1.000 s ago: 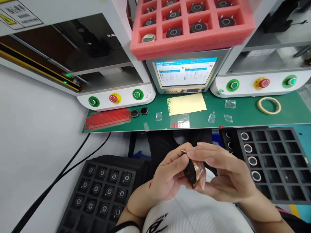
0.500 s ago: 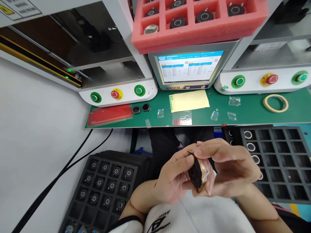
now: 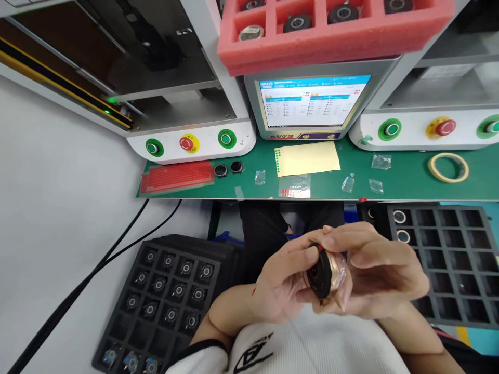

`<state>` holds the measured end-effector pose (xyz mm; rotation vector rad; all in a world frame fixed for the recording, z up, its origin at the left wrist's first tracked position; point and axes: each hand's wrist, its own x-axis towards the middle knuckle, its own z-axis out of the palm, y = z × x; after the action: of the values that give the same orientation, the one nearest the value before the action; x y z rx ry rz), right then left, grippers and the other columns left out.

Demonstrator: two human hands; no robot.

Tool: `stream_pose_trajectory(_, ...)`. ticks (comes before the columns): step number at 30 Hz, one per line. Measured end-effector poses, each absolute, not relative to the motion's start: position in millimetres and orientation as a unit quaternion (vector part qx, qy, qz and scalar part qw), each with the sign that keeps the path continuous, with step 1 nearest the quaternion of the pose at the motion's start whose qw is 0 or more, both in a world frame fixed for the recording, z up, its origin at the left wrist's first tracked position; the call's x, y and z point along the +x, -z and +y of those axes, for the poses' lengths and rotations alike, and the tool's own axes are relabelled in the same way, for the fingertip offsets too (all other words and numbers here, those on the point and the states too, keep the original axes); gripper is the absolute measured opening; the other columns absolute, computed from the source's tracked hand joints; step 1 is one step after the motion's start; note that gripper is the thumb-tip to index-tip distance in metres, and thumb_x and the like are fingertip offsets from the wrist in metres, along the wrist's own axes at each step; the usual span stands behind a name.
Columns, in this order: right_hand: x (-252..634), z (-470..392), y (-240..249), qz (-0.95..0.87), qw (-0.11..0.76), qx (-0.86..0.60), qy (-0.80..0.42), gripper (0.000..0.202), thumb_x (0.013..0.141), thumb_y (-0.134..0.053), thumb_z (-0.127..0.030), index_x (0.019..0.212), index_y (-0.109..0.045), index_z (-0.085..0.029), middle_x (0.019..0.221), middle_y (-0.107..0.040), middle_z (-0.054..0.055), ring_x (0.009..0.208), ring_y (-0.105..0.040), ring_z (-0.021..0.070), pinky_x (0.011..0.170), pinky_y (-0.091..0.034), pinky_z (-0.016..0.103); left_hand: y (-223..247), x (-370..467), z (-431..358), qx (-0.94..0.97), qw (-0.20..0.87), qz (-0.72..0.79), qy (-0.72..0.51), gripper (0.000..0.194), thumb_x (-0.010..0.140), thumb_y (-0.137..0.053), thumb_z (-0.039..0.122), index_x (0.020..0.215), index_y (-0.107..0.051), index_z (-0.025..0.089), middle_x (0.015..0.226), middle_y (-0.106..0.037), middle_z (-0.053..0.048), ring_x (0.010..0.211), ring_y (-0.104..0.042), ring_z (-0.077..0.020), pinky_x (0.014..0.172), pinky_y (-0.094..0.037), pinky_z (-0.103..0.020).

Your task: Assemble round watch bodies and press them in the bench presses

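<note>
Between both hands, in front of the white shirt, is a round smartwatch body (image 3: pixel 320 272) with a black back and a gold-coloured rim. Clear film sticks out from its right side, and a bit of red shows at the top edge. My left hand (image 3: pixel 283 275) is closed on the watch body from the left, thumb across its black back. My right hand (image 3: pixel 380 265) grips the gold side and film, with its fingertips at the upper edge. Part of the watch body is hidden by the fingers.
Below left, a black foam tray (image 3: pixel 150 291) holds several watch bodies. Another black tray (image 3: pixel 448 259) lies right. The green bench (image 3: pixel 249 189) carries red strips (image 3: pixel 177 176), a yellow label sheet (image 3: pixel 307 158) and a tape roll (image 3: pixel 448 167). A pink foam tray (image 3: pixel 335 54) sits above the monitor (image 3: pixel 312 106).
The view has shifted slightly. Both hands still hold the watch body, which is now turned a little so that more of its black back faces the camera.
</note>
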<state>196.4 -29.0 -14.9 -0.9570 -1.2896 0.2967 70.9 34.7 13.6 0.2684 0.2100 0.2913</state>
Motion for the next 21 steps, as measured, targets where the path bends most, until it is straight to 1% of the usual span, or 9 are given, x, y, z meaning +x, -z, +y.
stream_pose_trajectory(2, 195.8, -28.1, 16.1, -0.572, 0.698, -0.41, -0.132, 0.063, 0.063, -0.086, -0.019, 0.119, -0.057, -0.02, 0.109, -0.072, 0.006, 0.087, -0.068, 0.0219, 0.077, -0.062, 0.037, -11.5, 70.5, 35.6, 0.132, 0.977, 0.089, -0.143, 0.017, 0.09, -0.053, 0.031, 0.088, -0.054, 0.014, 0.068, -0.058, -0.003, 0.043, -0.043, -0.0071, 0.034, -0.022, -0.017)
stream_pose_trajectory(6, 193.1, -26.3, 16.1, -0.551, 0.705, -0.427, -0.131, 0.059, 0.065, -0.085, -0.021, 0.119, -0.058, -0.023, 0.104, -0.072, 0.005, 0.083, -0.067, 0.0227, 0.069, -0.062, 0.038, -11.1, 69.8, 36.7, 0.129, 0.978, 0.086, -0.14, 0.016, 0.09, -0.051, 0.029, 0.09, -0.055, 0.013, 0.068, -0.058, -0.003, 0.042, -0.04, -0.0061, 0.035, -0.024, -0.017)
stream_pose_trajectory(8, 191.5, -24.9, 14.7, -0.552, 0.703, -0.431, -0.123, 0.061, 0.063, -0.086, -0.02, 0.118, -0.059, -0.023, 0.1, -0.072, 0.005, 0.08, -0.067, 0.0228, 0.066, -0.061, 0.039, -12.9, 69.7, 37.4, 0.125, 0.977, 0.098, -0.145, 0.017, 0.089, -0.052, 0.029, 0.091, -0.056, 0.013, 0.067, -0.058, -0.003, 0.043, -0.04, -0.0064, 0.036, -0.025, -0.017)
stream_pose_trajectory(10, 189.8, -23.4, 12.8, -0.544, 0.702, -0.447, -0.107, 0.064, 0.06, -0.087, -0.019, 0.118, -0.06, -0.023, 0.1, -0.07, 0.005, 0.079, -0.067, 0.0231, 0.064, -0.061, 0.039, -15.0, 69.9, 38.2, 0.119, 0.975, 0.113, -0.15, 0.018, 0.087, -0.053, 0.03, 0.09, -0.057, 0.012, 0.065, -0.057, -0.004, 0.046, -0.042, -0.0075, 0.039, -0.027, -0.017)
stream_pose_trajectory(12, 188.5, -22.4, 11.2, -0.53, 0.7, -0.467, -0.103, 0.069, 0.058, -0.088, -0.021, 0.12, -0.059, -0.025, 0.102, -0.069, 0.005, 0.082, -0.067, 0.025, 0.065, -0.06, 0.04, -16.3, 70.2, 39.1, 0.116, 0.975, 0.121, -0.147, 0.021, 0.087, -0.052, 0.032, 0.085, -0.057, 0.012, 0.064, -0.057, -0.004, 0.047, -0.043, -0.0078, 0.04, -0.027, -0.018)
stream_pose_trajectory(14, 188.2, -22.5, 10.2, -0.53, 0.688, -0.48, -0.125, 0.074, 0.057, -0.089, -0.024, 0.123, -0.057, -0.026, 0.105, -0.069, 0.006, 0.086, -0.067, 0.0275, 0.066, -0.059, 0.043, -16.3, 70.6, 39.5, 0.12, 0.975, 0.123, -0.141, 0.027, 0.087, -0.05, 0.036, 0.08, -0.057, 0.012, 0.063, -0.056, -0.004, 0.046, -0.041, -0.0074, 0.04, -0.024, -0.019)
stream_pose_trajectory(16, 189.2, -23.3, 10.2, -0.542, 0.672, -0.482, -0.151, 0.075, 0.058, -0.087, -0.024, 0.126, -0.055, -0.029, 0.106, -0.07, 0.007, 0.087, -0.067, 0.0283, 0.064, -0.058, 0.043, -15.3, 71.1, 39.5, 0.131, 0.973, 0.13, -0.137, 0.032, 0.088, -0.049, 0.041, 0.078, -0.057, 0.012, 0.062, -0.054, -0.003, 0.045, -0.04, -0.007, 0.041, -0.023, -0.02)
stream_pose_trajectory(18, 191.3, -23.7, 11.0, -0.555, 0.658, -0.481, -0.167, 0.072, 0.061, -0.084, -0.021, 0.126, -0.054, -0.03, 0.107, -0.071, 0.007, 0.085, -0.068, 0.0272, 0.061, -0.056, 0.041, -13.5, 71.7, 39.1, 0.145, 0.97, 0.139, -0.137, 0.035, 0.089, -0.05, 0.044, 0.075, -0.057, 0.012, 0.06, -0.053, -0.002, 0.045, -0.04, -0.0069, 0.043, -0.024, -0.02)
stream_pose_trajectory(21, 195.3, -22.2, 12.7, -0.57, 0.647, -0.471, -0.186, 0.058, 0.065, -0.083, -0.021, 0.117, -0.057, -0.026, 0.107, -0.071, 0.008, 0.084, -0.067, 0.0246, 0.065, -0.055, 0.039, -10.8, 72.8, 38.6, 0.149, 0.964, 0.159, -0.151, 0.036, 0.088, -0.053, 0.044, 0.071, -0.054, 0.013, 0.056, -0.051, -0.001, 0.045, -0.039, -0.0067, 0.043, -0.025, -0.019)
